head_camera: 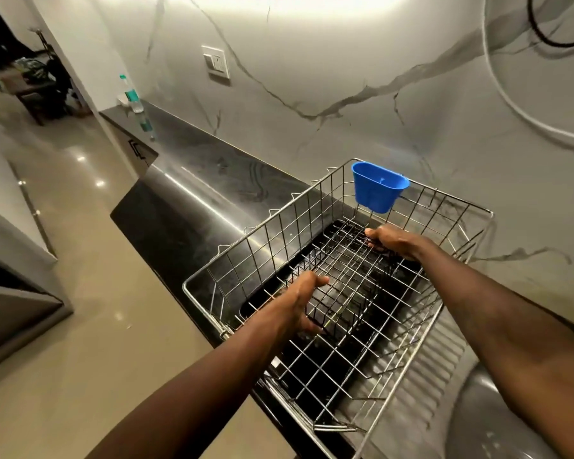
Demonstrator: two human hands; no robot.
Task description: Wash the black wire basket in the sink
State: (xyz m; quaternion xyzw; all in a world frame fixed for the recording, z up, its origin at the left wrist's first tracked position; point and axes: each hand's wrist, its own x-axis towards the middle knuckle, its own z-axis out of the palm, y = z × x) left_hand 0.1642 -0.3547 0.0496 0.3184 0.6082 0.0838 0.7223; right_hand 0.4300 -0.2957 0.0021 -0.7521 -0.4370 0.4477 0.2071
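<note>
Basket [371,303] hangs over the sink [259,298]; my left hand [299,303] at 7 o'clock and right hand [391,241] at 1 clench its wires. Placing step, I judge; next, lower it level.

Two arms show, and both are bare all the way from the edge of the picture to the hand. The left arm [196,385] starts at the bottom of the frame, left of the middle, and ends in the left hand [299,303] near the middle. The right arm [511,319] starts at the lower right edge and ends in the right hand [395,241], a little above and right of the middle. Only skin shows: forearms, wrists, knuckles and the backs of the hands. The right arm looks wider in the picture than the left.
</note>
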